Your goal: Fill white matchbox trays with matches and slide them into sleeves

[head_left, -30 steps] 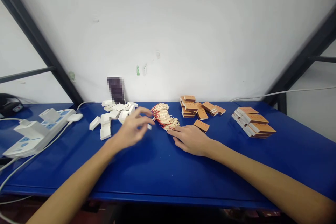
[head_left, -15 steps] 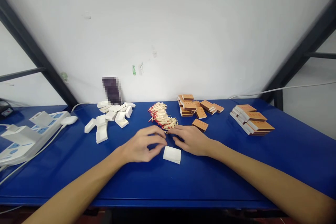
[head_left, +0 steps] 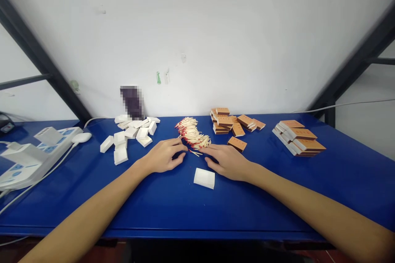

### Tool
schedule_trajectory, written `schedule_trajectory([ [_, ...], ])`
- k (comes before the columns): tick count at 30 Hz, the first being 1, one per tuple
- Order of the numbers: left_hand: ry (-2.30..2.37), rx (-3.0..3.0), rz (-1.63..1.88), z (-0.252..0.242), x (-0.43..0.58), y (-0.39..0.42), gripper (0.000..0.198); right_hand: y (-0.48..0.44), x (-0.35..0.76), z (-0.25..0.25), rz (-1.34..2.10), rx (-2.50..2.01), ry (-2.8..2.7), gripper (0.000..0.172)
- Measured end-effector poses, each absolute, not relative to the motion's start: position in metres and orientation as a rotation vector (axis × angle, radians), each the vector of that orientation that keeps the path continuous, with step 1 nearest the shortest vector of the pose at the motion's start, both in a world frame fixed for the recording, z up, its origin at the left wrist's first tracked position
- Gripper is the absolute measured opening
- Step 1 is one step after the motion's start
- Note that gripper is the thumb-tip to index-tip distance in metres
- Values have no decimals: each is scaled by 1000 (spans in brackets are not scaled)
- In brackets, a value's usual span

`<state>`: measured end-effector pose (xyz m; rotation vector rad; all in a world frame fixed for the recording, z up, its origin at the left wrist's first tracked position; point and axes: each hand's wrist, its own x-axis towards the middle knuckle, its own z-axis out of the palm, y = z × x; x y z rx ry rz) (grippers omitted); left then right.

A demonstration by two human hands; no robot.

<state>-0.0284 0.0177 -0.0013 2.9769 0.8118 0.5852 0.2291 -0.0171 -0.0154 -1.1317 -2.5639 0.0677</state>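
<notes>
My left hand [head_left: 163,157] rests on the blue table [head_left: 173,205], its fingers loosely spread and pointing at a few loose matches [head_left: 195,153]. From the other side, my right hand [head_left: 227,161] lies flat with its fingers stretched toward those same matches. Neither hand holds anything. Just behind both hands is a pile of red-tipped matches [head_left: 191,132]. A white inner matchbox tray [head_left: 204,178] lies on the table in front of my right hand, close to its thumb.
Several white trays [head_left: 131,134] are heaped at the back left. Orange matchbox sleeves [head_left: 230,121] sit behind the right hand, one sleeve [head_left: 237,144] lying alone. A stack of boxes [head_left: 298,140] is at the right, and a white power strip [head_left: 29,155] with cables at the left.
My left hand brought a white tray from the heap, set it down in front of me, then moved back to the matches. My right hand stayed by the match pile.
</notes>
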Motion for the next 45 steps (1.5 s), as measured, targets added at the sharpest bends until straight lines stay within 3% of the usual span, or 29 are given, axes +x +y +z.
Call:
schedule_trajectory([
  [6, 928, 2859, 452, 0, -26, 16, 26, -16, 231, -18, 124, -1074, -2547, 37],
  [28, 1052, 2481, 654, -2, -17, 9, 21, -17, 233, -17, 163, -1032, -2492, 34],
  [38, 887, 2756, 680, -4, -17, 12, 16, -16, 233, -18, 199, -1059, -2471, 32],
  [45, 561, 2953, 401, 3, -11, 18, 32, -8, 225, -19, 226, -1161, -2408, 21],
])
